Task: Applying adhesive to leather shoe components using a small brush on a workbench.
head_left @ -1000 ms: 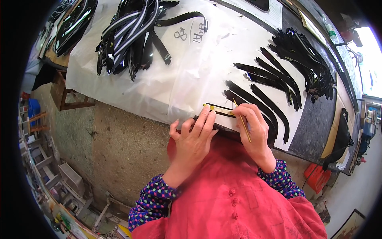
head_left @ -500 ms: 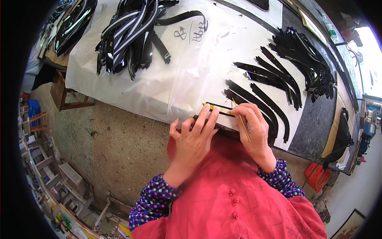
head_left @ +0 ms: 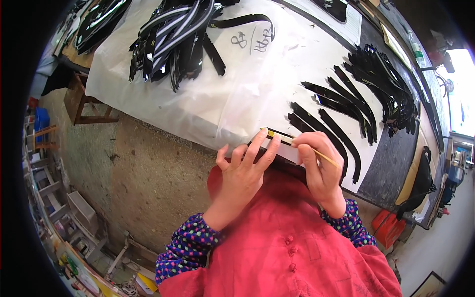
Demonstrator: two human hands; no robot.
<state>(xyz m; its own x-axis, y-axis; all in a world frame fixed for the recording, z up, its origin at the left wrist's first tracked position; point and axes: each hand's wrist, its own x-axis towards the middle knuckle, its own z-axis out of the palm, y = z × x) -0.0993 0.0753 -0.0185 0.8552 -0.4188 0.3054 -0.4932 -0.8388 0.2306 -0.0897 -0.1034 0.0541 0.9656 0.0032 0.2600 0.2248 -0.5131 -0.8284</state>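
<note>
1. Hands close together at the near edge of the tabletop (head_left: 391,166), which is partly covered by a white sheet (head_left: 198,111).
2. Left hand (head_left: 241,171): fingers spread wide, grasping nothing. The two foremost fingertips rest on a narrow black-edged piece (head_left: 270,132) with yellow and pale patches along its face.
3. Right hand (head_left: 322,171): narrow grip, thumb and fingers pinched round a thin stick (head_left: 327,160). Back end slants out toward my lower right; front end hidden by my fingers, so I cannot tell whether it touches the piece.
4. Workpiece position: at the sheet's near edge, just in front of my red garment (head_left: 267,218), one end under my left fingertips, the other running toward my right fingers.
5. Nearby: loose curved black strips (head_left: 343,137) just beyond the right hand; a thick black bundle (head_left: 383,84) farther right; a pile of black and grey strips (head_left: 173,39) well apart at upper left.
6. Step in hand, my judgement: steadying with the left, fine work by stick with the right.
7. Next move, judged: calls for firm left fingertip pressure and light, exact control of the stick, clear of those fingertips.
</note>
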